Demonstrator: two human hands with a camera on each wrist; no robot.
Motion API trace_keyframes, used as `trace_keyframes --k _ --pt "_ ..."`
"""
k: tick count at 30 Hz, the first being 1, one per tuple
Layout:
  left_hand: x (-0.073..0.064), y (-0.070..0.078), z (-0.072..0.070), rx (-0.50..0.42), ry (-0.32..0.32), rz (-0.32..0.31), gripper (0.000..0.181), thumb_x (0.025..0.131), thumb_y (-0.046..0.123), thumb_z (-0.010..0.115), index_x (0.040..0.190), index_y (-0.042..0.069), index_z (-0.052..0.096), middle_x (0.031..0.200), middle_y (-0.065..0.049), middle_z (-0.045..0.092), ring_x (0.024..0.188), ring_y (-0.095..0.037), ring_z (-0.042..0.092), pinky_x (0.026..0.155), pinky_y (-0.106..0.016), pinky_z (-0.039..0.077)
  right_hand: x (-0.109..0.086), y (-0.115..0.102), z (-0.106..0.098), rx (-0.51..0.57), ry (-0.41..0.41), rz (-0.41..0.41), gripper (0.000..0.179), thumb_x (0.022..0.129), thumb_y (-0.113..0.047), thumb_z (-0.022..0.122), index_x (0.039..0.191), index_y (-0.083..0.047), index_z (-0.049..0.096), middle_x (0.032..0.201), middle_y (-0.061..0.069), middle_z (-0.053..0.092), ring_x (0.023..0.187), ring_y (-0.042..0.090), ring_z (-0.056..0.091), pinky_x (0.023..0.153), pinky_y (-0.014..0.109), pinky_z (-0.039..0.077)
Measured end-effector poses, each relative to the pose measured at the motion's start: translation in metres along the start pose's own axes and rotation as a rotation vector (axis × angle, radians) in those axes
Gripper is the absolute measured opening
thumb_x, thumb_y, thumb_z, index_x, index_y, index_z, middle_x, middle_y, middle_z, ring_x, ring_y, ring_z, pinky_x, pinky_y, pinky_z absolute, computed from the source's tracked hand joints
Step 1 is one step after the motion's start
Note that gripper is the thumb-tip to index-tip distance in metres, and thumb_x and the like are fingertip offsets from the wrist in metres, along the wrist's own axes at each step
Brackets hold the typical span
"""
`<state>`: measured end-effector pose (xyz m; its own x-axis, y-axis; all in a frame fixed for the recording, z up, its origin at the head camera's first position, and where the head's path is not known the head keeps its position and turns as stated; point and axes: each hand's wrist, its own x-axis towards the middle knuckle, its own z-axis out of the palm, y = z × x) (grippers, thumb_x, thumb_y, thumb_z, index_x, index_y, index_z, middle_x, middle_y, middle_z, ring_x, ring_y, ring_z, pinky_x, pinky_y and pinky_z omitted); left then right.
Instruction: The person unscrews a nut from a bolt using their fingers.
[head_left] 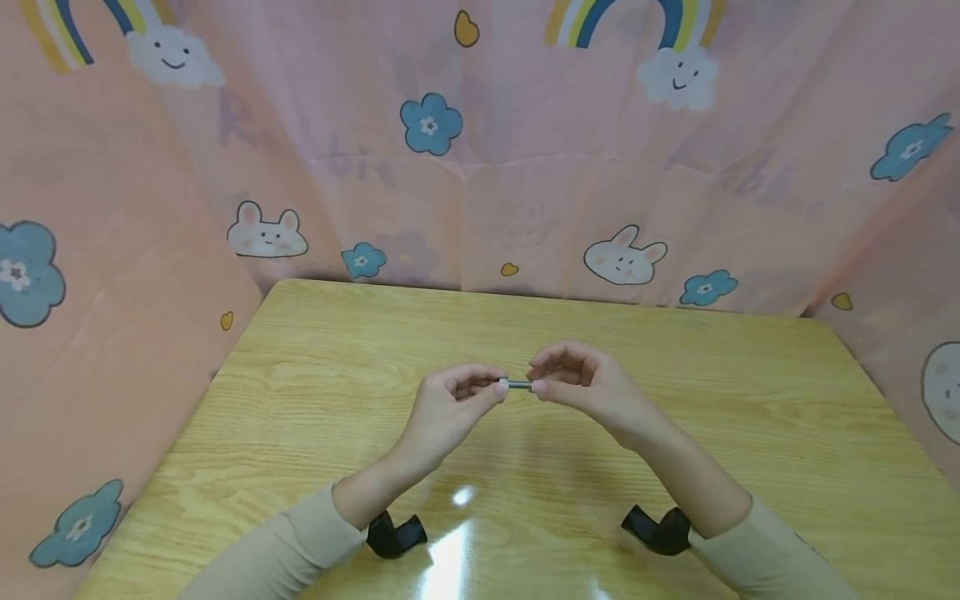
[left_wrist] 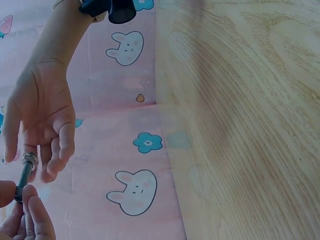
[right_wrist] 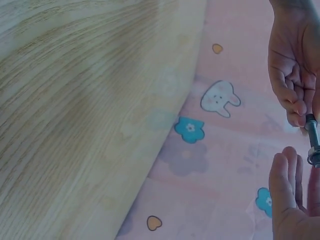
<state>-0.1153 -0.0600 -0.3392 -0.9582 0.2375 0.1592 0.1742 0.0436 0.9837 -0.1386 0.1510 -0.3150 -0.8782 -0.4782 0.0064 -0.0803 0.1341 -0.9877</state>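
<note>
A metal bolt [head_left: 517, 384] runs level between the two hands, above the table. My left hand [head_left: 442, 408] pinches the dark head end of the bolt between thumb and fingers. At the far end of the shank sits a silver nut [left_wrist: 30, 159], with what looks like a washer against it. My right hand [head_left: 600, 392] is at that end. Its index fingertip touches the nut from behind in the left wrist view, while the thumb stands a little apart. The other right fingers [right_wrist: 281, 172] extend loosely beside the nut.
Below the hands lies a wood-grain table [head_left: 315, 350]. A pink printed cloth [head_left: 510, 208] hangs behind it and at both sides. Black wrist devices [head_left: 395, 533] are strapped at both sleeve cuffs. A bright light reflection shows on the tabletop.
</note>
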Motion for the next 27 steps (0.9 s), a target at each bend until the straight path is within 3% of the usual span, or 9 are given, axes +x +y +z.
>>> trace_keyframes --k 5,10,13,19,27 --pt "-0.0006 -0.0001 0.0003 0.010 0.002 0.002 0.020 0.089 0.014 0.064 0.103 0.001 0.067 0.091 -0.011 0.068 0.087 -0.026 0.066 0.075 -0.028 0.054 0.0013 -0.0007 0.0017 0.025 0.001 0.075 0.024 0.094 -0.014 0.056 0.105 0.008 0.054 0.084 0.010 0.065 0.075 0.019 0.066 0.075 0.037 0.055" --pt "-0.0008 0.0003 0.0003 0.006 -0.004 0.008 0.020 0.089 0.013 0.064 0.104 0.000 0.067 0.093 -0.016 0.067 0.087 -0.027 0.065 0.076 -0.028 0.054 0.0009 0.0007 0.0012 0.006 -0.011 0.028 0.021 0.086 -0.004 0.063 0.104 0.006 0.055 0.092 0.008 0.062 0.082 0.017 0.063 0.076 0.032 0.054" --pt "-0.0011 0.0009 -0.0002 0.007 0.001 0.009 0.019 0.089 0.012 0.063 0.103 0.000 0.067 0.094 -0.016 0.067 0.086 -0.026 0.065 0.076 -0.028 0.054 0.0017 0.0009 0.0009 -0.003 -0.007 0.020 0.024 0.087 -0.006 0.064 0.106 0.004 0.055 0.095 0.010 0.061 0.083 0.017 0.062 0.077 0.032 0.054" --pt "-0.0014 0.0012 -0.0008 0.010 0.006 0.006 0.018 0.089 0.012 0.063 0.103 0.000 0.067 0.093 -0.016 0.067 0.085 -0.022 0.066 0.076 -0.028 0.054 0.0022 0.0007 0.0001 0.020 0.008 0.073 0.020 0.093 -0.014 0.058 0.100 0.005 0.056 0.079 0.008 0.064 0.070 0.017 0.064 0.072 0.037 0.055" --pt "-0.0017 0.0012 -0.0016 -0.003 0.007 0.008 0.019 0.089 0.012 0.064 0.103 0.000 0.067 0.092 -0.010 0.067 0.087 -0.027 0.065 0.077 -0.028 0.053 -0.0004 0.0008 0.0001 -0.012 0.006 0.030 0.030 0.085 -0.005 0.066 0.108 0.008 0.053 0.097 0.012 0.060 0.083 0.018 0.062 0.077 0.033 0.054"
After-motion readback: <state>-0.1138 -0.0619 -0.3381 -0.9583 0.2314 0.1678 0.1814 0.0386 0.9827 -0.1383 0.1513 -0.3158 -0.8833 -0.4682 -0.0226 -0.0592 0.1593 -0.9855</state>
